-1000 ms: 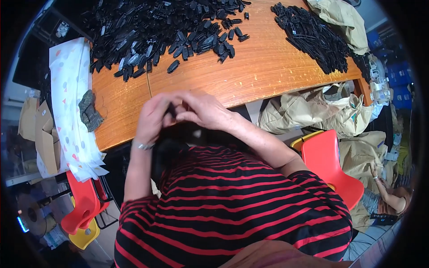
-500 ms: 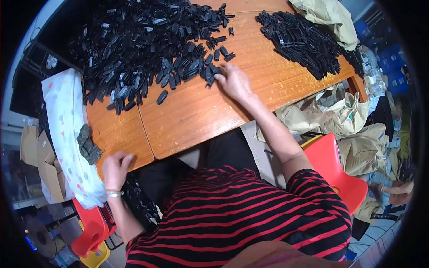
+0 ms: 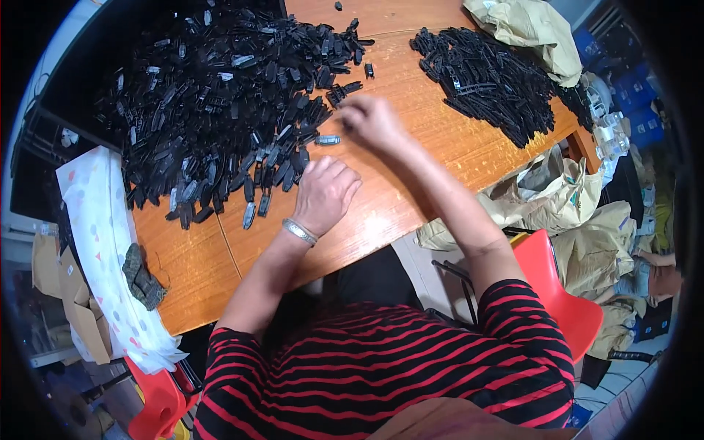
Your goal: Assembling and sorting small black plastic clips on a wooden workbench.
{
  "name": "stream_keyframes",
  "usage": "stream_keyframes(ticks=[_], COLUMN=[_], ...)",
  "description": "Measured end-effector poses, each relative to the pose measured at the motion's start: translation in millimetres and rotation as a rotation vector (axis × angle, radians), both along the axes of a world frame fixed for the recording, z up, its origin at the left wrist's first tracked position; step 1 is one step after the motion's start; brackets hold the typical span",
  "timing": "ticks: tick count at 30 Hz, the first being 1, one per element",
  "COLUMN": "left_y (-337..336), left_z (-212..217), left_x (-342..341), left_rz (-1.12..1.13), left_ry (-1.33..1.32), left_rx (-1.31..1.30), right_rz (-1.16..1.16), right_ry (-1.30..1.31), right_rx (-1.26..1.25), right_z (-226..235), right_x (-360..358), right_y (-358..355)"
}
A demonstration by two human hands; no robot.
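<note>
A large heap of small black oblong plastic pieces (image 3: 213,110), clip-like in shape, spreads over the left and middle of the wooden table (image 3: 411,103). At the heap's near right edge is my left hand (image 3: 326,192), back up and fingers curled; whatever lies under the fingers is hidden. My right hand (image 3: 375,125) is just beyond it, by the heap's right edge, with its fingertips blurred by motion. Between the two hands lies a single piece (image 3: 327,140) with a greyish shine. Several loose pieces, among them a small upright-looking one (image 3: 369,71), lie apart on the wood.
A second pile of long thin black pieces (image 3: 488,84) sits at the far right, beside a tan sack (image 3: 532,33). A dark crumpled cloth (image 3: 143,279) and a patterned white sheet (image 3: 103,235) are at the left edge. Red chairs (image 3: 557,293) and more sacks (image 3: 543,194) flank the table.
My left hand has come from the table's near left edge up to the heap. My right hand has shifted slightly left and away. The view has tilted a little.
</note>
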State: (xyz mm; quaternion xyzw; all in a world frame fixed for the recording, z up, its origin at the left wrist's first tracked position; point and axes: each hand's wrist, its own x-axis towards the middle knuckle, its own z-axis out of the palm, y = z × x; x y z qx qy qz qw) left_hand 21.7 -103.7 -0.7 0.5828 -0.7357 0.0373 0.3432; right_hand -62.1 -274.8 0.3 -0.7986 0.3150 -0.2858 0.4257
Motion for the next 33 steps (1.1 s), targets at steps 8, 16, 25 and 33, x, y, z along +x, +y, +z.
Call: stream_keyframes(ticks=[8, 16, 25, 33], left_y=[-18.4, -19.6, -21.4, -16.5], left_z=[-19.0, -14.6, -13.8, -13.7], left_x=[13.6, 17.6, 17.1, 21.5], left_rz=[0.060, 0.085, 0.090, 0.135], left_ry=[0.131, 0.224, 0.243, 0.221], left_rx=[-0.007, 0.005, -0.002, 0.013], right_rz=[-0.410, -0.286, -0.336, 0.104], right_ry=[-0.044, -0.082, -0.032, -0.110], right_rx=[-0.426, -0.432, -0.444, -0.422], right_z=[-43.5, -51.9, -40.9, -22.0], right_x=[14.2, 79.0, 99.8, 71.6], right_y=[-113.7, -111.6, -37.6, -48.1])
